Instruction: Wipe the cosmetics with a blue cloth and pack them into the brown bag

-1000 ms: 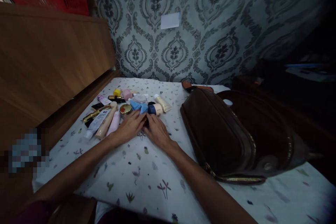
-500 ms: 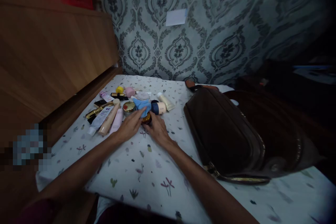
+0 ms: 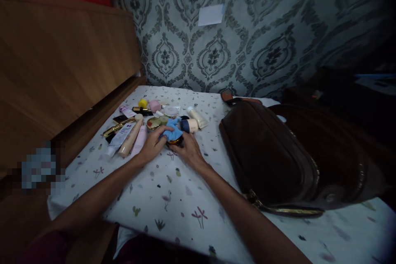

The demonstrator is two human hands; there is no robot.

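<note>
Two things meet at my twelve o'clock: my left hand (image 3: 155,143) holds the blue cloth (image 3: 173,132) with bent fingers over the amber jar (image 3: 173,142); my right hand (image 3: 191,150) grips the jar's side, probably to steady it. The brown bag (image 3: 266,152) lies apart, toward two o'clock.

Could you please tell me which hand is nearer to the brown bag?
Right. The right hand is left of the brown bag; the left hand is farther left, touching the blue cloth.
</note>
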